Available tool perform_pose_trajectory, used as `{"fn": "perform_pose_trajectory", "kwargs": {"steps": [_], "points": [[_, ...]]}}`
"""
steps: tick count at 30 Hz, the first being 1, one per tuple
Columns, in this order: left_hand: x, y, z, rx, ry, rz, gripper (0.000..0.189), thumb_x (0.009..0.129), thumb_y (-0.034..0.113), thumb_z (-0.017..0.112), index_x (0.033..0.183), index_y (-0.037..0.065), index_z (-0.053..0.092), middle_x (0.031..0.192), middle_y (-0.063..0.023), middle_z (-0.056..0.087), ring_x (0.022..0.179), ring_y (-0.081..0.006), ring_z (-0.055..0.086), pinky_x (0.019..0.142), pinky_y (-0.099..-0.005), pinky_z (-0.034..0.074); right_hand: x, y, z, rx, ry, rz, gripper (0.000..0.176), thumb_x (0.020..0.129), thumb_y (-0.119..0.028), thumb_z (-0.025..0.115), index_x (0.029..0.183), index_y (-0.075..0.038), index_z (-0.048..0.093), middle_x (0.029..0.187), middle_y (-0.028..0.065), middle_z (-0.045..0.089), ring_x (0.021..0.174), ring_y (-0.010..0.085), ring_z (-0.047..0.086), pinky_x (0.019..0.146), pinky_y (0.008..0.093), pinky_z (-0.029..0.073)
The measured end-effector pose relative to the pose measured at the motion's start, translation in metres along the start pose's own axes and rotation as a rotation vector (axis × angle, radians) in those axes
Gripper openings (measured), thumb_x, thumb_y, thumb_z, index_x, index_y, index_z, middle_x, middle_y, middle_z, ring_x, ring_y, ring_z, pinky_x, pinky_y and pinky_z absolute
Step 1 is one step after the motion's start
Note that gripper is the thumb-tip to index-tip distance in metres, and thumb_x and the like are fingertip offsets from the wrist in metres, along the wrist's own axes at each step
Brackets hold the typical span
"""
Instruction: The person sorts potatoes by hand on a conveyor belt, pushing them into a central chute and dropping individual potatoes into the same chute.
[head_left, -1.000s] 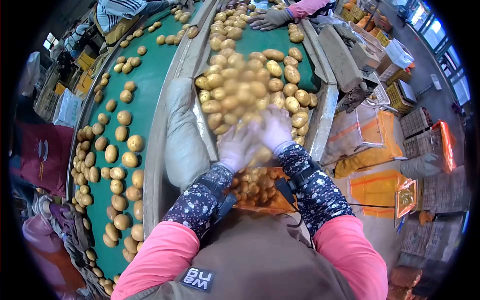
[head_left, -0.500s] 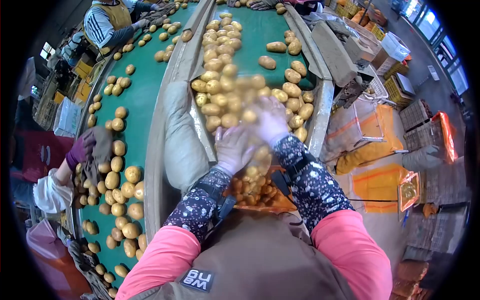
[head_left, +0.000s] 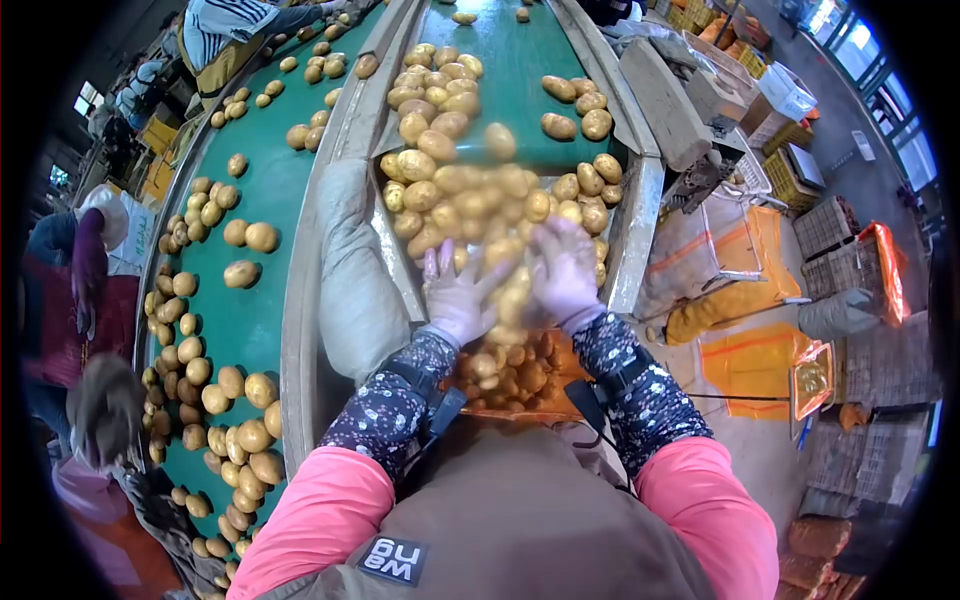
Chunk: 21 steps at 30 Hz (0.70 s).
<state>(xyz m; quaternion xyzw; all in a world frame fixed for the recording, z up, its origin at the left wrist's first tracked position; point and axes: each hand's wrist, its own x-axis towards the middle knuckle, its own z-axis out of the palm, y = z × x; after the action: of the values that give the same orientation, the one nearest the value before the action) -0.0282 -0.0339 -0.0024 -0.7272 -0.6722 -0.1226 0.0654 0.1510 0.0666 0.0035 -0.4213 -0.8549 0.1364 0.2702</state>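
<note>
Potatoes (head_left: pixel 418 165) lie heaped at the near end of the chute, and those in the middle are smeared by motion. My left hand (head_left: pixel 458 297), in what looks like a thin pale glove, is at the pile's lower left with fingers spread. Opposite it, my right hand (head_left: pixel 563 272) touches potatoes on the right side, its fingers stretched forward and slightly blurred. Neither hand is wrapped round a potato. Between my wrists, potatoes pass down into an orange bag (head_left: pixel 560 375), which has several potatoes inside, just before my apron.
A green conveyor belt (head_left: pixel 262 205) with scattered potatoes runs along the left. Metal rails (head_left: pixel 640 215) border the chute, and a grey padded roll (head_left: pixel 362 280) lies along its left rail. Co-workers stand at the left. Orange sacks (head_left: pixel 750 365) and crates (head_left: pixel 830 235) are at right.
My right hand has drawn back and to the right; my left hand has shifted slightly. Potatoes have moved down the chute and along the left belt. The co-worker's purple-gloved hand has left the belt.
</note>
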Motion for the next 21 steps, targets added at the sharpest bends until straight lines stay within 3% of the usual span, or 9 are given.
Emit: {"fn": "perform_pose_trajectory", "kwargs": {"steps": [4, 7, 11, 14, 17, 18, 21], "points": [[-0.003, -0.003, 0.008, -0.144, -0.017, 0.156, 0.048, 0.084, 0.043, 0.064, 0.130, 0.033, 0.059, 0.139, -0.0107, 0.052, 0.126, -0.0443, 0.044, 0.102, -0.0558, 0.040, 0.038, 0.005, -0.005, -0.312, -0.064, 0.148, 0.056, 0.083, -0.019, 0.059, 0.138, -0.008, 0.052, 0.146, 0.0243, 0.043, 0.139, 0.0417, 0.035, 0.119, 0.0452, 0.023], [-0.006, -0.009, 0.018, -0.171, 0.070, 0.280, 0.045, 0.086, 0.044, 0.063, 0.129, 0.031, 0.061, 0.139, -0.0113, 0.052, 0.127, -0.0425, 0.044, 0.104, -0.0561, 0.038, 0.046, 0.004, 0.005, -0.448, -0.142, 0.196, 0.065, 0.084, -0.025, 0.061, 0.145, -0.009, 0.045, 0.149, 0.0254, 0.040, 0.140, 0.0429, 0.034, 0.118, 0.0467, 0.024], [-0.009, -0.008, 0.020, -0.089, 0.115, 0.269, 0.048, 0.087, 0.046, 0.061, 0.131, 0.027, 0.059, 0.142, -0.0177, 0.046, 0.133, -0.0442, 0.037, 0.110, -0.0631, 0.025, 0.052, 0.002, -0.007, -0.405, -0.359, 0.288, 0.073, 0.085, -0.031, 0.060, 0.150, -0.009, 0.038, 0.151, 0.0252, 0.037, 0.139, 0.0436, 0.036, 0.117, 0.0491, 0.027], [-0.006, -0.004, 0.028, -0.073, 0.175, -0.126, 0.057, 0.087, 0.046, 0.060, 0.139, 0.025, 0.053, 0.151, -0.0179, 0.037, 0.139, -0.0480, 0.029, 0.112, -0.0672, 0.018, 0.046, 0.006, 0.003, -0.408, -0.382, 0.310, 0.075, 0.085, -0.031, 0.059, 0.152, -0.009, 0.034, 0.152, 0.0254, 0.036, 0.138, 0.0438, 0.037, 0.116, 0.0504, 0.027], [0.000, -0.001, 0.026, -0.035, 0.114, -0.271, 0.064, 0.086, 0.046, 0.060, 0.145, 0.024, 0.046, 0.156, -0.0162, 0.030, 0.142, -0.0507, 0.022, 0.112, -0.0687, 0.016, 0.020, -0.008, 0.009, -0.455, -0.406, 0.263, 0.077, 0.086, -0.032, 0.057, 0.154, -0.009, 0.029, 0.153, 0.0255, 0.034, 0.138, 0.0420, 0.038, 0.117, 0.0519, 0.026], [0.002, -0.002, 0.025, -0.064, 0.100, -0.242, 0.063, 0.087, 0.045, 0.060, 0.146, 0.027, 0.046, 0.156, -0.0153, 0.031, 0.143, -0.0506, 0.021, 0.112, -0.0698, 0.016, 0.016, -0.015, 0.006, -0.439, -0.475, 0.249, 0.077, 0.085, -0.031, 0.058, 0.154, -0.009, 0.029, 0.153, 0.0256, 0.034, 0.138, 0.0416, 0.038, 0.117, 0.0517, 0.026], [0.000, -0.001, 0.018, -0.035, 0.001, -0.207, 0.063, 0.086, 0.046, 0.060, 0.146, 0.029, 0.046, 0.156, -0.0146, 0.032, 0.142, -0.0508, 0.021, 0.111, -0.0710, 0.017, -0.011, -0.018, 0.017, -0.153, -0.392, 0.315, 0.082, 0.081, -0.025, 0.064, 0.153, -0.008, 0.029, 0.143, 0.0252, 0.044, 0.129, 0.0390, 0.046, 0.113, 0.0486, 0.030]]}}
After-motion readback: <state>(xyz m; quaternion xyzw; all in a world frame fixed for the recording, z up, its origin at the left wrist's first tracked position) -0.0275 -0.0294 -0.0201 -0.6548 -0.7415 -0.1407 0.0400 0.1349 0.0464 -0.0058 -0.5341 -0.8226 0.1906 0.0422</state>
